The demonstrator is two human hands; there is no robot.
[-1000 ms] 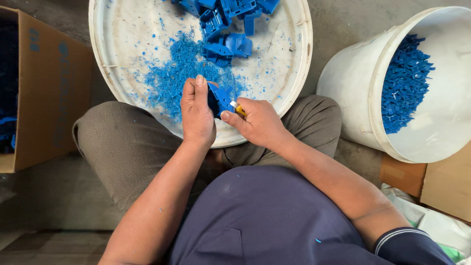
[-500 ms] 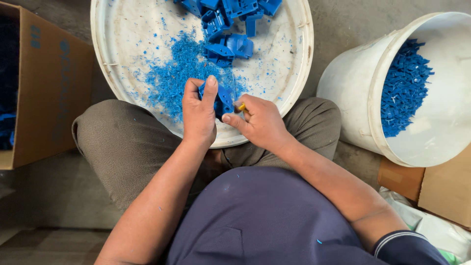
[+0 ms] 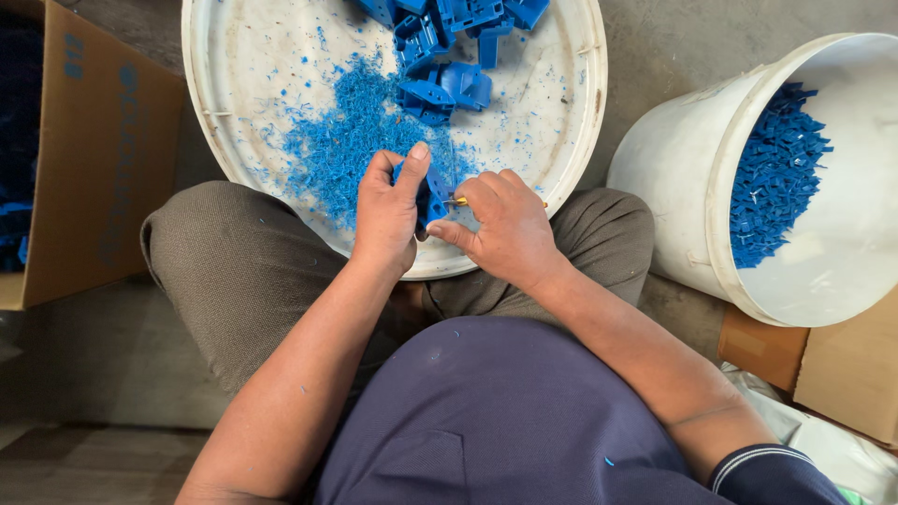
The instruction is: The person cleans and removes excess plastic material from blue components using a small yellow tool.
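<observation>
My left hand (image 3: 388, 213) grips a small blue plastic part (image 3: 433, 192) over the near rim of a round white basin (image 3: 224, 178). My right hand (image 3: 500, 229) holds a small yellow-handled tool (image 3: 458, 200) against that part; most of the tool is hidden in the fist. A heap of blue shavings (image 3: 337, 150) lies in the basin just beyond my hands. Several more blue parts (image 3: 444, 89) lie further back in the basin.
A white bucket (image 3: 673, 196) with several blue parts (image 3: 772, 182) stands at the right. A cardboard box (image 3: 103, 159) stands at the left, blue parts inside. My knees (image 3: 234, 252) frame the basin. More cardboard (image 3: 842, 374) lies at the lower right.
My hands have stayed together at the basin's near rim. The blue part has turned in my left hand, and my right hand has shifted slightly against it.
</observation>
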